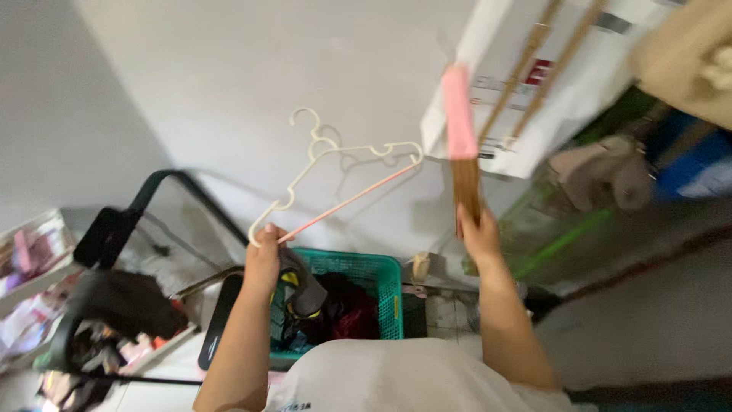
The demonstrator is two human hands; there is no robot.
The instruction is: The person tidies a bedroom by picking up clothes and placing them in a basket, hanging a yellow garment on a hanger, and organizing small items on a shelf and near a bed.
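Landmark: teal laundry basket (381,275) on the floor, directly below the person, holding dark and red clothes (343,309).
Far left of the basket: a black-framed rack (152,191) with dark cloth and cluttered items beneath it.
Left hand (263,255): raised just above the basket's left edge, fingers closed around one end of a cream plastic hanger (335,164); a grey garment (301,286) hangs just below the wrist.
Hanger: tilted, its hook toward the pale wall, its pinkish lower bar slanting up to the right, above the basket.
Right hand (479,233): above and right of the basket, fingers gripping a brown wooden stick (467,187) with a pink end (459,111).
Farther right: white cardboard box (534,84) leaning on the wall.
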